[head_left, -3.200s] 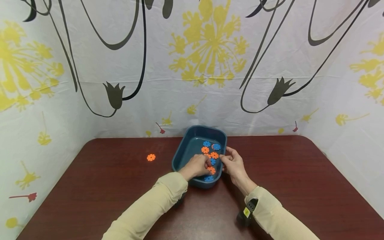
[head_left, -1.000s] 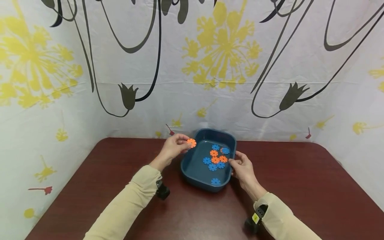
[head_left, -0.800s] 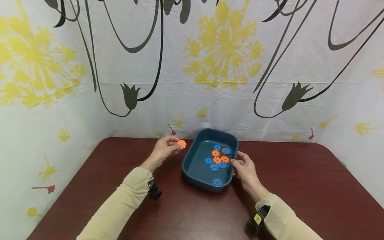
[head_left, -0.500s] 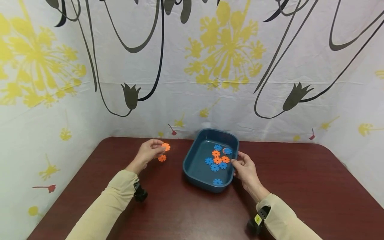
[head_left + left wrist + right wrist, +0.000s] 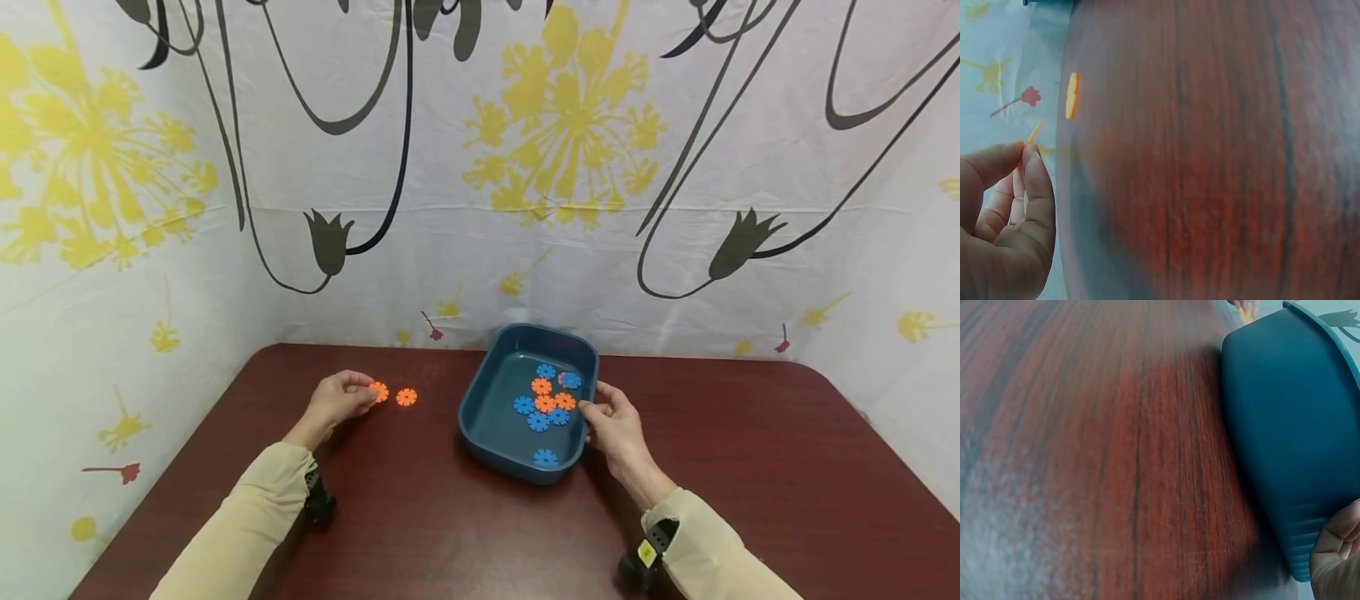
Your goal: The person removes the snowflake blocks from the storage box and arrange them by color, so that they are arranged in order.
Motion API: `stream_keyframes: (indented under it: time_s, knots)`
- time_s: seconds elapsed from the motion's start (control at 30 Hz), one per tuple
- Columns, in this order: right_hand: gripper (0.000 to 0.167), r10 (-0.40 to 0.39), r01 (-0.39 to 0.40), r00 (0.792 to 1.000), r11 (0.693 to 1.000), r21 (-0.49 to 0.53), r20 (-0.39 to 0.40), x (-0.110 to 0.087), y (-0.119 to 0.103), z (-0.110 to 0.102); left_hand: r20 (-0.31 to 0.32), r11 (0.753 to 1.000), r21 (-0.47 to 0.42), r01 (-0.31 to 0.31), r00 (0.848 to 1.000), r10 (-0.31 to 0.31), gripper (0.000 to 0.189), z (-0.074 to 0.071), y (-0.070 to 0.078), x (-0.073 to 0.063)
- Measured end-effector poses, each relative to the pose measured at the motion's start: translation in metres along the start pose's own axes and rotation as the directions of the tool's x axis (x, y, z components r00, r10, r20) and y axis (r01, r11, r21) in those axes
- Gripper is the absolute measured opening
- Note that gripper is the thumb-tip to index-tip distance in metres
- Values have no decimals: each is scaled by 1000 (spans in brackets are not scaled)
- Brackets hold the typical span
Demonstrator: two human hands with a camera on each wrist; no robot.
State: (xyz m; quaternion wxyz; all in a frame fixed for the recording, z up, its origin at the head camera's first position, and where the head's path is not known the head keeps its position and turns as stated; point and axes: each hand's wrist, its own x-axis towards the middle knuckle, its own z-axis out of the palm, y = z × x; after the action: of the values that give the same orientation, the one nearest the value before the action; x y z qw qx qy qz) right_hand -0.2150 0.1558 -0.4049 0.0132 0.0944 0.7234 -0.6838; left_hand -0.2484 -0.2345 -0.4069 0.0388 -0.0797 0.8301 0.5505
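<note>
Between thumb and fingers, my left hand (image 5: pixel 337 402) pinches an orange notched plastic disc (image 5: pixel 380 392); in the left wrist view that disc (image 5: pixel 1034 132) shows edge-on at the fingertips. Just to its right, a second orange disc (image 5: pixel 407 397) lies flat on the table. My right hand (image 5: pixel 618 429) grips the right side of a blue-green plastic basin (image 5: pixel 480 417), thumb at the rim and fingers outside the wall. Inside the basin are several blue discs (image 5: pixel 546 457) and orange discs (image 5: pixel 542 386), mostly clustered toward the right side, some overlapping.
The dark red wooden table (image 5: pixel 450 533) has rounded back corners. A white cloth (image 5: pixel 420 167) with yellow and grey plant prints hangs behind it and along both sides. The basin stands near the table's back edge.
My left hand has taken an orange disc out of the basin and carried it left, past the orange disc on the table, and lower. My right hand keeps its grip on the basin.
</note>
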Motion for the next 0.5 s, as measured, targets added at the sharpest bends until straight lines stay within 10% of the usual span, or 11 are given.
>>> stream_keyframes:
  time_s: [0.5]
  knots:
    - [52,11,-11,1000,1000,12,-9,0,1,0,-29,995,104,-11,999,14,28,2,-9,5]
